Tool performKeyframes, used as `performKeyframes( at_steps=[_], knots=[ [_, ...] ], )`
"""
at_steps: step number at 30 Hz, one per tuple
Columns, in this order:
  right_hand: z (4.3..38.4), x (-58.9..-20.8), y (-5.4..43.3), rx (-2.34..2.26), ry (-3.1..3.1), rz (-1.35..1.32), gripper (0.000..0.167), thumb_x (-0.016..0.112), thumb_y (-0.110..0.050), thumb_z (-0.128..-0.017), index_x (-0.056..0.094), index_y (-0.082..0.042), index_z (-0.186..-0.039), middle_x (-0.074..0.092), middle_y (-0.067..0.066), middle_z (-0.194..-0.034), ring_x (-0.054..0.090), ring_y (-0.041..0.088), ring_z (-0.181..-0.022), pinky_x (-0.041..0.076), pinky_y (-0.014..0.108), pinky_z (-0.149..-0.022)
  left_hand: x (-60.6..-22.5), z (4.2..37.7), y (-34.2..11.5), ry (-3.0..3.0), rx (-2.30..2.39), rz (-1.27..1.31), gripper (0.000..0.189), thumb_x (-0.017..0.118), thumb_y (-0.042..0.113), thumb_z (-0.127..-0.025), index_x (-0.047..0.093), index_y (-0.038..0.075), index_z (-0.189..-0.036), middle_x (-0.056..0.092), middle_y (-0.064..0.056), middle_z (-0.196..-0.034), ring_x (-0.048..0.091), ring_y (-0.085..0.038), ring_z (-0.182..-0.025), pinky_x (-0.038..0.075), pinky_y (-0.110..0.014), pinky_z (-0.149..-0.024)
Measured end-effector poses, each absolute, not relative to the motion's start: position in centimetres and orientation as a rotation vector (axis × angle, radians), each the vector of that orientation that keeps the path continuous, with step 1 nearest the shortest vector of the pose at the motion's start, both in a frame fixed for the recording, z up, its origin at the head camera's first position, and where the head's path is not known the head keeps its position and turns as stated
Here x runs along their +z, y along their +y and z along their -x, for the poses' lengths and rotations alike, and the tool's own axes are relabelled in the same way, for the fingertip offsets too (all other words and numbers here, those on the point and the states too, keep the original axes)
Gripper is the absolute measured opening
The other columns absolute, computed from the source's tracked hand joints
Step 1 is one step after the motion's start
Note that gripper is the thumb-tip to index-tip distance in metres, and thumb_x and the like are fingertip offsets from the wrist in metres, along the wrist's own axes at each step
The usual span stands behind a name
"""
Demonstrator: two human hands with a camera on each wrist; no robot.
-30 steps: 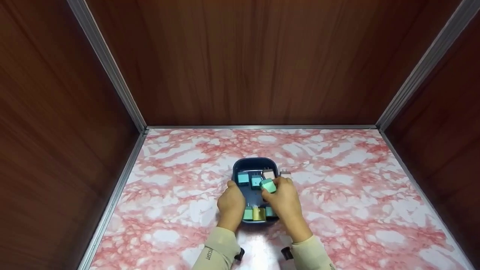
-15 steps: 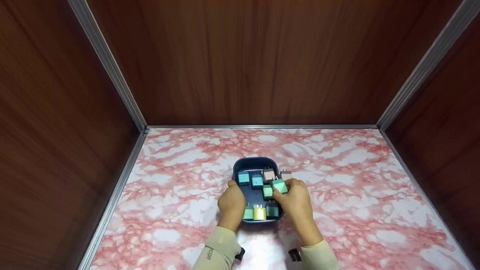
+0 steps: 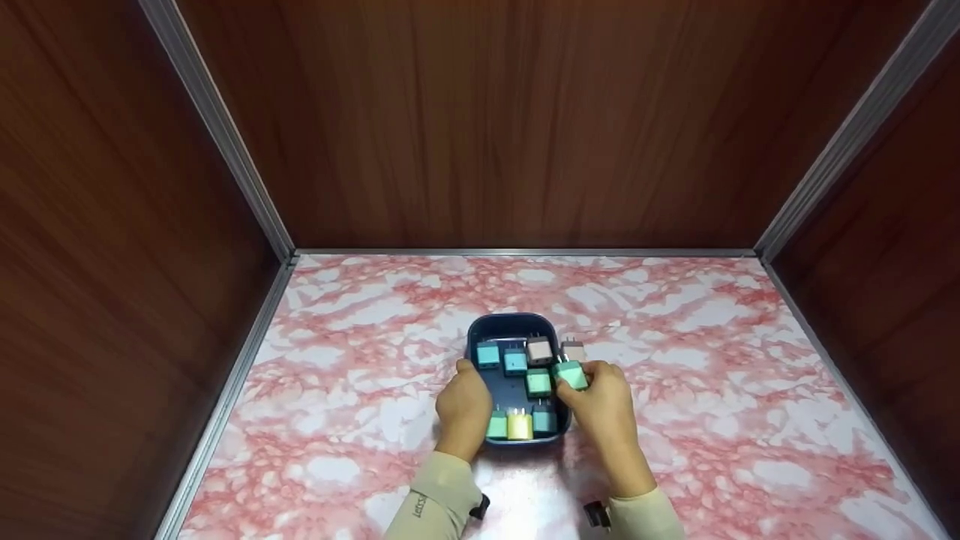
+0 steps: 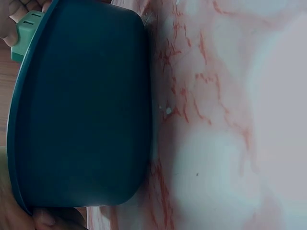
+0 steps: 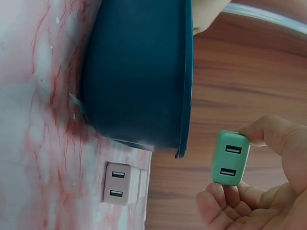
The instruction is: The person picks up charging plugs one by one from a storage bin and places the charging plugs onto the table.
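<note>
A dark blue plastic bin (image 3: pixel 511 397) stands on the tabletop. My left hand (image 3: pixel 463 411) grips its left rim, with fingers partly hidden; the left wrist view shows fingertips curled under the bin's edge. Just above the bin's right rim, my right hand (image 3: pixel 604 409) pinches a green USB charger (image 3: pixel 571 375) between thumb and fingers. Two USB ports face the camera on this charger (image 5: pixel 230 158) in the right wrist view. Inside the bin lie blue chargers (image 3: pixel 487 355), a pinkish one (image 3: pixel 538 350), green ones (image 3: pixel 538 382), a yellow one (image 3: pixel 519 425) and a dark teal one (image 3: pixel 544 420).
Another pinkish charger (image 3: pixel 573 350) rests on the table just outside the bin's right side, close to my right hand. Red-and-white marbled covering (image 3: pixel 360 390) spreads over the tabletop. Dark wood panels (image 3: pixel 510 135) with metal edging enclose the back and both sides.
My right hand has moved right with the green charger, from over the bin to its right rim. A second green charger in the bin has come into view. My left hand stays put.
</note>
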State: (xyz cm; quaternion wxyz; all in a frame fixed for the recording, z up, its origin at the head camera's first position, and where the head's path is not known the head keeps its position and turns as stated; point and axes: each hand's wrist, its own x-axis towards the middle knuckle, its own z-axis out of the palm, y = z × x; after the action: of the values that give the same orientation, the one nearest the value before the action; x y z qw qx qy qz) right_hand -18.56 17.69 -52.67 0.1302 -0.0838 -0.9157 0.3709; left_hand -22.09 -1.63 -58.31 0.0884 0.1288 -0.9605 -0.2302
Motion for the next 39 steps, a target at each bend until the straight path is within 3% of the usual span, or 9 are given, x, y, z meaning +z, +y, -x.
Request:
performKeyframes(
  at_steps=[5,12,22,29,39],
  knots=[
    [18.4,-52.8,18.0,1.055,-2.661,0.267,0.041,0.083,-0.026,-0.077,0.069,0.004,-0.103,0.065,0.016,-0.093,0.061,0.029,-0.085,0.051,0.046,-0.079,-58.3,22.1,-1.6,-2.858,-0.666,-0.382,0.023,0.048,0.004,-0.098,0.057,0.0,-0.119,0.073,-0.013,-0.077,0.071,-0.03,-0.068,0.054,-0.049,-0.056],
    [18.1,-52.7,18.6,1.039,-2.664,0.263,0.037,0.082,-0.024,-0.078,0.07,0.004,-0.097,0.065,0.017,-0.092,0.059,0.029,-0.084,0.05,0.046,-0.077,-58.2,22.3,-1.6,-2.875,-0.7,-0.381,0.03,0.048,0.006,-0.099,0.056,-0.002,-0.127,0.074,-0.015,-0.082,0.07,-0.031,-0.069,0.054,-0.049,-0.059],
    [17.5,-53.2,19.4,1.031,-2.667,0.285,0.032,0.081,-0.024,-0.077,0.069,0.003,-0.092,0.063,0.015,-0.087,0.057,0.028,-0.08,0.048,0.045,-0.074,-58.4,22.3,-1.5,-2.858,-0.672,-0.397,0.029,0.048,0.002,-0.097,0.057,-0.002,-0.125,0.072,-0.012,-0.075,0.068,-0.029,-0.063,0.053,-0.047,-0.055],
    [17.2,-53.6,19.6,1.027,-2.678,0.296,0.034,0.082,-0.024,-0.078,0.069,0.004,-0.094,0.064,0.016,-0.088,0.059,0.029,-0.081,0.049,0.048,-0.075,-58.4,22.3,-1.5,-2.879,-0.696,-0.408,0.032,0.047,0.003,-0.099,0.056,-0.001,-0.129,0.074,-0.013,-0.08,0.07,-0.03,-0.068,0.054,-0.048,-0.058],
    [17.0,-54.6,19.9,1.057,-2.701,0.347,0.039,0.082,-0.025,-0.079,0.07,0.006,-0.1,0.066,0.02,-0.094,0.062,0.032,-0.083,0.051,0.05,-0.077,-58.6,22.2,-1.6,-2.874,-0.646,-0.389,0.03,0.05,0.003,-0.097,0.056,-0.001,-0.126,0.072,-0.012,-0.074,0.068,-0.028,-0.063,0.052,-0.047,-0.054]
  ],
)
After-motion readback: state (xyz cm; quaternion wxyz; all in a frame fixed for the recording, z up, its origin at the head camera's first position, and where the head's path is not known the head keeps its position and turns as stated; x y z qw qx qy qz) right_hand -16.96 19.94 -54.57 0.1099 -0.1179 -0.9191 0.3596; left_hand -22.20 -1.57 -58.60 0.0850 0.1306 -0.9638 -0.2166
